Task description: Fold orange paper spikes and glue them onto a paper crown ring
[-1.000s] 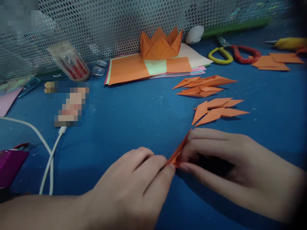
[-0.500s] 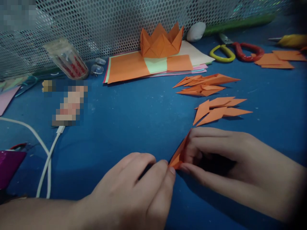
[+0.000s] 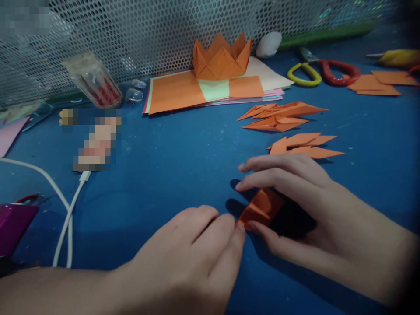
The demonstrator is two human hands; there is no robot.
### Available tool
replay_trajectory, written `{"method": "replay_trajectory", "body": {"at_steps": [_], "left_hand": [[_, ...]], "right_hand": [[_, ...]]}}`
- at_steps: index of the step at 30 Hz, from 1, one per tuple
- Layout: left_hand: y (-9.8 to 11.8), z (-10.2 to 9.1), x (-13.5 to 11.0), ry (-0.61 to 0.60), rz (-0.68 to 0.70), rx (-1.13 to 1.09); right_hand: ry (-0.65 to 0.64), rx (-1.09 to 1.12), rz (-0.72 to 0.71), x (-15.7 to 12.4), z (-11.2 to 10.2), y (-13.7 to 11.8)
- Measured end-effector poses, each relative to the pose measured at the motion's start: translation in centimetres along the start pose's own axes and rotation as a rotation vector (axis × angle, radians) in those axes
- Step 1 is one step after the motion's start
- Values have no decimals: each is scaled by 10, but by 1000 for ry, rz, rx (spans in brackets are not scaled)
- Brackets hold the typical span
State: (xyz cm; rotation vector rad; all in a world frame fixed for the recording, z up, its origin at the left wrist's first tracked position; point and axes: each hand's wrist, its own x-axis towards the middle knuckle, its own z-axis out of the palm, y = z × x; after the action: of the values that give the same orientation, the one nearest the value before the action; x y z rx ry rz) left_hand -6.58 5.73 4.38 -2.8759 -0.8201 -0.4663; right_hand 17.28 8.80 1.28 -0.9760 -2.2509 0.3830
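A small piece of folded orange paper point(image 3: 262, 205) lies on the blue tabletop between my hands. My left hand point(image 3: 193, 249) is closed, thumb and index finger pinching the paper's near left corner. Over its right side arches my right hand point(image 3: 305, 210), fingers apart, the thumb tip at the paper's lower edge. Just behind the right hand lie flat, pointed orange folded pieces point(image 3: 315, 139), partly covered by it. Farther back are more pointed folded pieces point(image 3: 278, 122).
An orange paper crown-like form point(image 3: 223, 61) stands on stacked coloured paper point(image 3: 173, 94) by a perforated metal screen. Scissors point(image 3: 339, 72) and orange paper squares point(image 3: 374, 83) lie at the right. At the left are a jar point(image 3: 98, 85), a white cable point(image 3: 68, 210) and a purple object point(image 3: 16, 227).
My right fingers have lifted and spread away from the paper, which has opened out and shows more of its face. The left hand keeps its pinch, shifted slightly right.
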Motion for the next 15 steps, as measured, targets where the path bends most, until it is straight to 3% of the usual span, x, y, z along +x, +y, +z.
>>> {"method": "replay_trajectory", "body": {"at_steps": [4,7,12,15], "left_hand": [[-2,4,0,13,-39,18],[-4,4,2,-20,-56,4],[-6,3,2,-118,19,2],[-9,4,1,-113,81,17]], "right_hand": [[-78,111,29,1,0,-2],[-55,156,71,1,-1,-4],[-37,162,105,2,-5,-2],[-47,142,120,3,-6,3]]}}
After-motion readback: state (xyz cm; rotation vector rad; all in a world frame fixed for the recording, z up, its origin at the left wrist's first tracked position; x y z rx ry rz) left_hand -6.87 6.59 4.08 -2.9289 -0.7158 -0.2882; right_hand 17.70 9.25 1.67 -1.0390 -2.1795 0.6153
